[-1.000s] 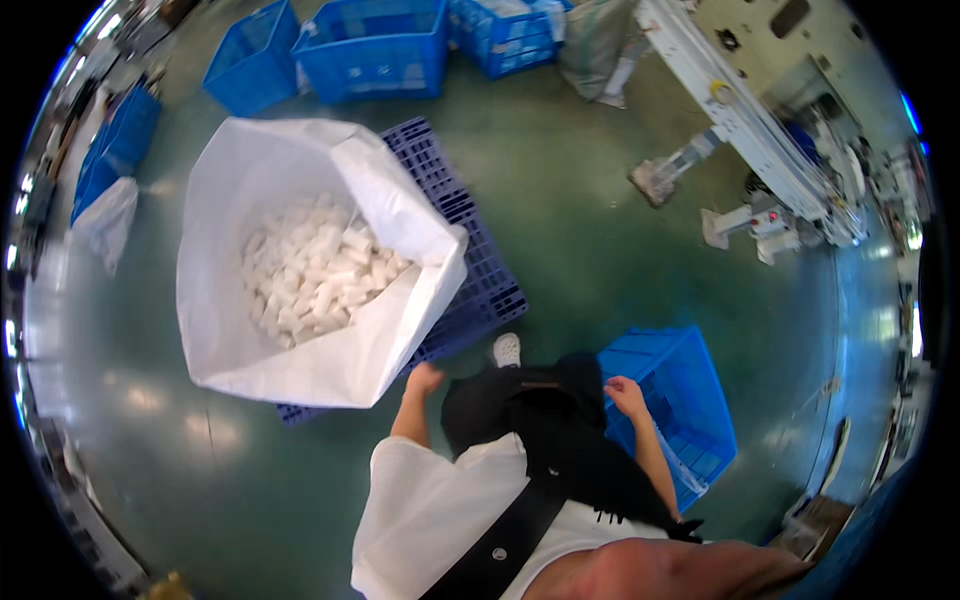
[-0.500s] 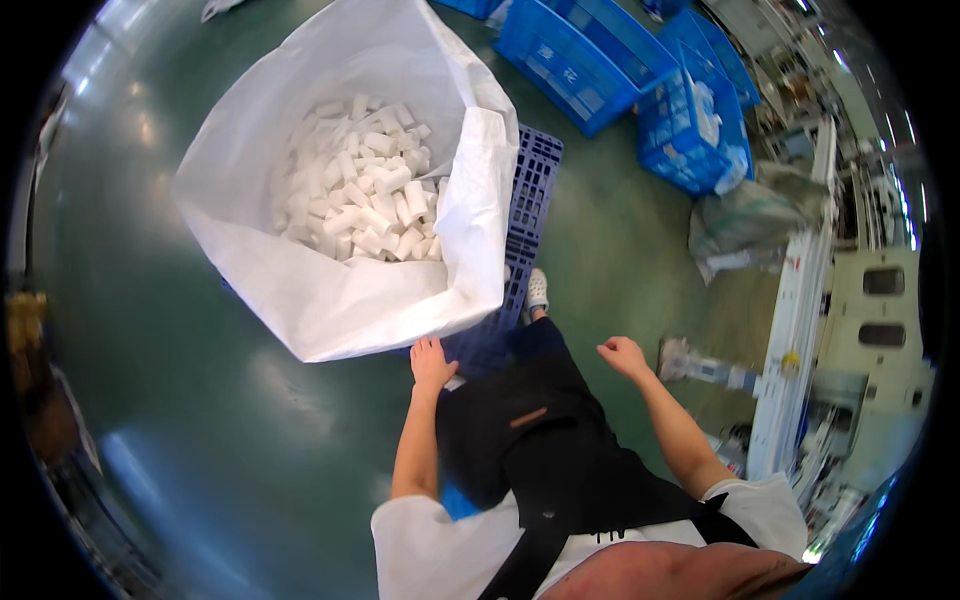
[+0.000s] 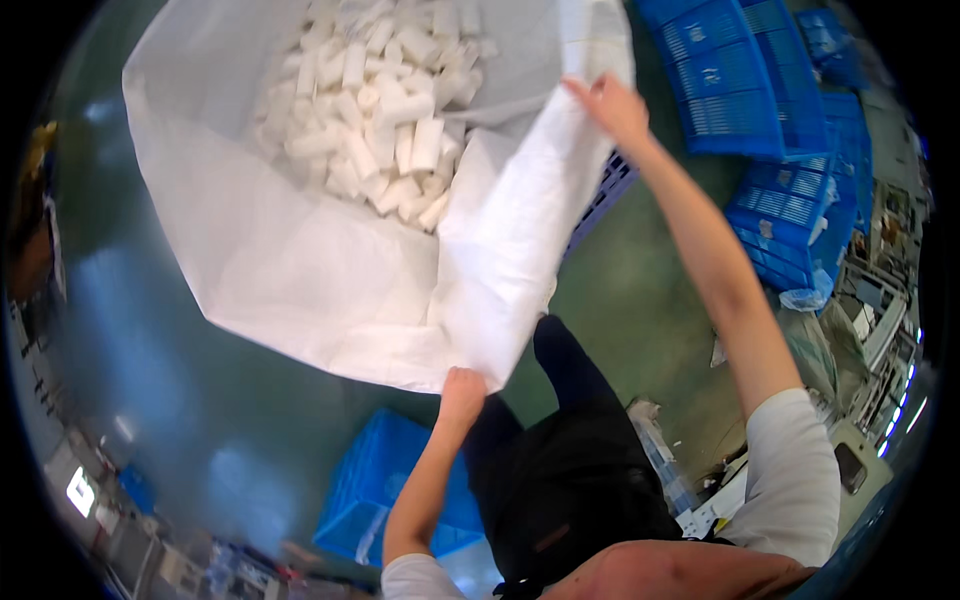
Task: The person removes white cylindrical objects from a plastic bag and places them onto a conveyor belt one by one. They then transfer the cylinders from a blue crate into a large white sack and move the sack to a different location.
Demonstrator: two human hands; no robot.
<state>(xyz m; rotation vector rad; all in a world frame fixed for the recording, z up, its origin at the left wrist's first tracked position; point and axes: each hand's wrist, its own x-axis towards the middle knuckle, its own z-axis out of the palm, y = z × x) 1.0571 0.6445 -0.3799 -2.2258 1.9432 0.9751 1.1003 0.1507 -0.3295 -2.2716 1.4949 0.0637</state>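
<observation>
Sack (image 3: 300, 260), big white one w/ white tubes (image 3: 390, 130) inside, sits on green floor (image 3: 640, 290) by blue crates (image 3: 730, 80); left hand (image 3: 462, 388) pinches near rim, right hand (image 3: 612, 105) grips far rim, likely spreading the mouth; next needs even pull.

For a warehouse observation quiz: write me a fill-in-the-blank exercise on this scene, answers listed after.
1. The left hand grips the near edge of a large ____ sack.
2. The right hand reaches up to the sack's far ____.
3. Inside the sack lies a heap of short white ____.
4. The crates on the green floor are ____ in colour.

Missing words: white; edge; cylinders; blue
</observation>
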